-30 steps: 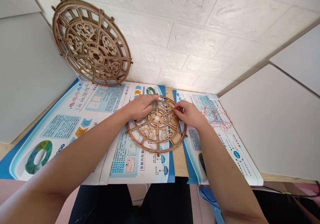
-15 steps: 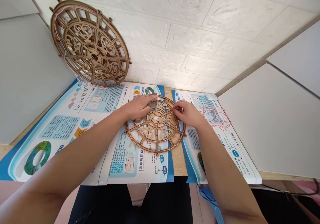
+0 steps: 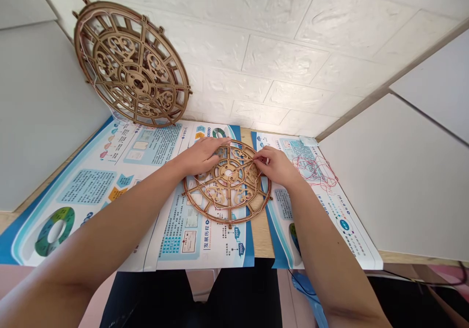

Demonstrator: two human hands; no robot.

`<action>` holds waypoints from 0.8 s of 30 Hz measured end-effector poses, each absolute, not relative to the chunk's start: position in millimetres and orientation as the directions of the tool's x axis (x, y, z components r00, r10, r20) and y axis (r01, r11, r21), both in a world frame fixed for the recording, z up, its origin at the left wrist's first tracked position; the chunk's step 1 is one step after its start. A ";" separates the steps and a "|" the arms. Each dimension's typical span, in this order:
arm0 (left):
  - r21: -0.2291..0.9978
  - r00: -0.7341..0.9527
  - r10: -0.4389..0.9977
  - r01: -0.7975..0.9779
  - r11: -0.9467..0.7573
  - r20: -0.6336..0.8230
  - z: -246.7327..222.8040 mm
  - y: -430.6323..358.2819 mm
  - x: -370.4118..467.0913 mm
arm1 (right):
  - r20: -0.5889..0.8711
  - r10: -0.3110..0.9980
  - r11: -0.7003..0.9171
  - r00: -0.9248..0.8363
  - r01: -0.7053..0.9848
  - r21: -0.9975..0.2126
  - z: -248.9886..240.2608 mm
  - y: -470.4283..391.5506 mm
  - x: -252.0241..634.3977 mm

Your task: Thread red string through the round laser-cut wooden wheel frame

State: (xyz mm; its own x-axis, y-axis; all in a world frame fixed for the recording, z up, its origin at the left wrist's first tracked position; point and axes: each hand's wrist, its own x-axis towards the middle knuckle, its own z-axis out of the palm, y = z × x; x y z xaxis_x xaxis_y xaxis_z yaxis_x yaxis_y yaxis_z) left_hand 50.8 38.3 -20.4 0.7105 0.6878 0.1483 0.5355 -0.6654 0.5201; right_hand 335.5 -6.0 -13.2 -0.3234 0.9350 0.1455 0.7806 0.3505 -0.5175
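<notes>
We have the openwork disc (image 3: 229,166) lying on the table (image 3: 262,242), straight in front of us. Our left hand (image 3: 201,158) rests over its far-left rim, fingers stretched out and thumb apart; whether they press on anything besides the rim, we can't tell. Our right hand (image 3: 273,164) has fingers and thumb pinched narrow, apparently on the thin wire (image 3: 245,160) over the disc's right side. To handle this well, we'd want gentle tension — enough to remove slack, never enough to strain it — with the left palm steadying the disc and the loose tangle (image 3: 317,171) free of snags.
</notes>
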 end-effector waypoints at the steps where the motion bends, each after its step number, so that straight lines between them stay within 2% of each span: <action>1: 0.526 0.700 0.695 0.535 -0.661 0.162 -20.4 38.8 50.2 | 0.146 0.936 0.349 -0.321 0.781 -0.518 -13.2 -6.0 335.5; 8: 0.577 0.645 0.738 0.532 -0.620 0.200 -22.8 44.4 43.6 | 0.131 0.931 0.356 -0.340 0.778 -0.518 -12.2 -6.9 337.9; 14: 0.709 0.459 0.851 0.510 -0.487 0.255 -27.0 47.4 37.8 | 0.140 0.934 0.342 -0.329 0.708 -0.618 1.8 -13.6 348.6; 16: 0.752 0.375 0.897 0.516 -0.411 0.233 -27.4 48.1 36.3 | 0.066 0.931 0.309 -0.360 0.676 -0.669 8.4 -18.3 352.5; 19: 0.791 0.291 0.940 0.525 -0.314 0.180 -28.8 50.1 34.8 | -0.185 0.889 0.161 -0.418 0.665 -0.729 15.0 -25.6 355.6; 21: 0.806 0.275 0.947 0.516 -0.291 0.166 -30.4 51.7 34.5 | -0.308 0.846 0.091 -0.434 0.688 -0.720 16.3 -28.5 354.6; 24: 0.821 0.265 0.952 0.503 -0.270 0.151 -32.1 53.2 35.3 | -0.343 0.828 0.096 -0.444 0.714 -0.693 16.0 -29.1 349.7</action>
State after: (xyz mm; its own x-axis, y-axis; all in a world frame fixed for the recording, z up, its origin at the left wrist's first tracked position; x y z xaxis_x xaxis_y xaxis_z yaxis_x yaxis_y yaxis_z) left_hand 35.3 53.2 -32.1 0.2647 0.9525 0.1508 0.5031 -0.2698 0.8210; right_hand 349.7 -29.1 16.0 -0.4439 0.8279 -0.3429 0.7144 0.0959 -0.6932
